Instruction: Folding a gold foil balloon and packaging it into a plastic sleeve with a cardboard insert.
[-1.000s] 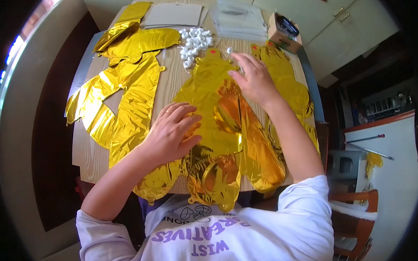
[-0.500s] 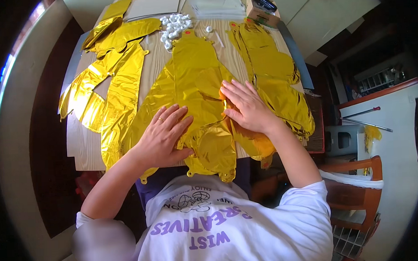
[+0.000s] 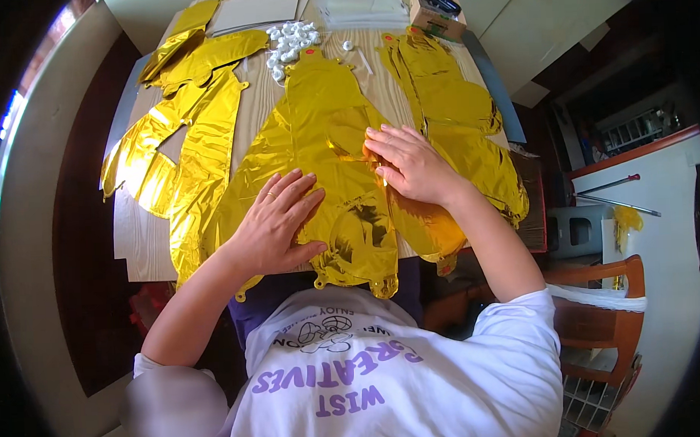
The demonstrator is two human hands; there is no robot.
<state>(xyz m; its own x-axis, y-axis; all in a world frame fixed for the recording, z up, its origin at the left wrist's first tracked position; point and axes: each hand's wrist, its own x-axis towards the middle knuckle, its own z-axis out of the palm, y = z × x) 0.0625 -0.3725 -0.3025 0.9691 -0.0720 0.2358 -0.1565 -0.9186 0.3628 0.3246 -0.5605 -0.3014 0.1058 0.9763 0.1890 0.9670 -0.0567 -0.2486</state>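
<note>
A flat, uninflated gold foil balloon (image 3: pixel 323 104) is spread down the middle of the table, with a red dot at its far tip and its near end over the front edge. My left hand (image 3: pixel 273 225) rests palm down on its left part, fingers stretched and thumb out to the side. On the right part lies my right hand (image 3: pixel 419 170), fingers extended and thumb apart, touching a raised fold where the foil looks orange. What is under both palms is hidden.
More gold foil balloons (image 3: pixel 208 139) lie at the left, and a stack of gold foil (image 3: pixel 458 107) at the right. Small white pieces (image 3: pixel 290 43) are heaped at the back, near white sheets (image 3: pixel 258 10), clear plastic bags (image 3: pixel 362 6) and a cardboard box (image 3: pixel 435 19). A wooden chair (image 3: pixel 630 286) stands at right.
My right hand has shifted slightly left on the foil. The near end of the middle balloon shows new creases and has drawn a little away from me. My left hand stays almost in place.
</note>
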